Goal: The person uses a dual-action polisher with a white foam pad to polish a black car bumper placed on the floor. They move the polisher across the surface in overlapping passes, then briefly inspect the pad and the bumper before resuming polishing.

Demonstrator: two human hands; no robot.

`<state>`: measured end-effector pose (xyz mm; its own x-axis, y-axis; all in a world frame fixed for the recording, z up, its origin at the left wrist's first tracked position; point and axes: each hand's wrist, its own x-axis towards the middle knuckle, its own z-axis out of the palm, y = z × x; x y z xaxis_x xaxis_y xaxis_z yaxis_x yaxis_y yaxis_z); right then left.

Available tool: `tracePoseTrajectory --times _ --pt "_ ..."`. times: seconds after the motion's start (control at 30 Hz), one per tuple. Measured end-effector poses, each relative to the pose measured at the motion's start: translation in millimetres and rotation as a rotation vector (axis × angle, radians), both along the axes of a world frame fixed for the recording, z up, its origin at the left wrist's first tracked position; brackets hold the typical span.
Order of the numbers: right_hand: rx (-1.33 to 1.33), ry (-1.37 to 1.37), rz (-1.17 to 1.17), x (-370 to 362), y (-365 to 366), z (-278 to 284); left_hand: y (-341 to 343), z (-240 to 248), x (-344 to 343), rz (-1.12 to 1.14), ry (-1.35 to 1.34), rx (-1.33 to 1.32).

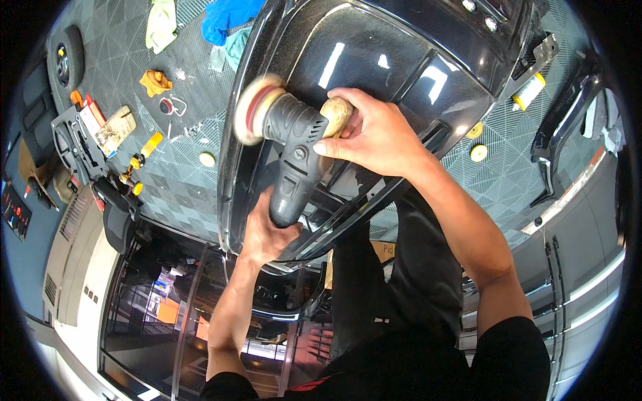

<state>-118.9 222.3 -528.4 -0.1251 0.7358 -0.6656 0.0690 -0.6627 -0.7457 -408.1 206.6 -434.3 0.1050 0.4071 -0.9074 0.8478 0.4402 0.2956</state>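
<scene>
My right hand (374, 134) closes its fingers over the tan head knob of the grey polisher (294, 157) at frame centre. My left hand (264, 234) wraps fully around the rear grip — below centre. The blurred pad (251, 110) lies against the glossy black car panel (374, 53), upper centre.

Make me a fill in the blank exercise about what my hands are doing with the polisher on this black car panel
1. The left hand grips the grey handheld polisher by its lower ____.
2. The right hand presses on the polisher's rounded ____-coloured knob.
3. The blurred round pad lies against the glossy ____ car panel.
4. On the grey tiled floor, a bright ____ cloth lies beside the panel.

Missing words: handle; tan; black; blue
</scene>
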Motion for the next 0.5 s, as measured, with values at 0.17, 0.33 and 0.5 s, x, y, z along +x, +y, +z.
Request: tracePoseTrajectory --times 0.17,0.33,0.5 --pt "0.041 -0.001 -0.053 12 6 -7 18 -1 21 -0.033 0.027 -0.005" --pt "0.028 -0.032 -0.073 25 10 -10 30 -5 35 -0.047 0.021 -0.012" --pt "0.004 0.001 -0.065 27 12 -9 28 -1 35 -0.022 0.041 -0.021"
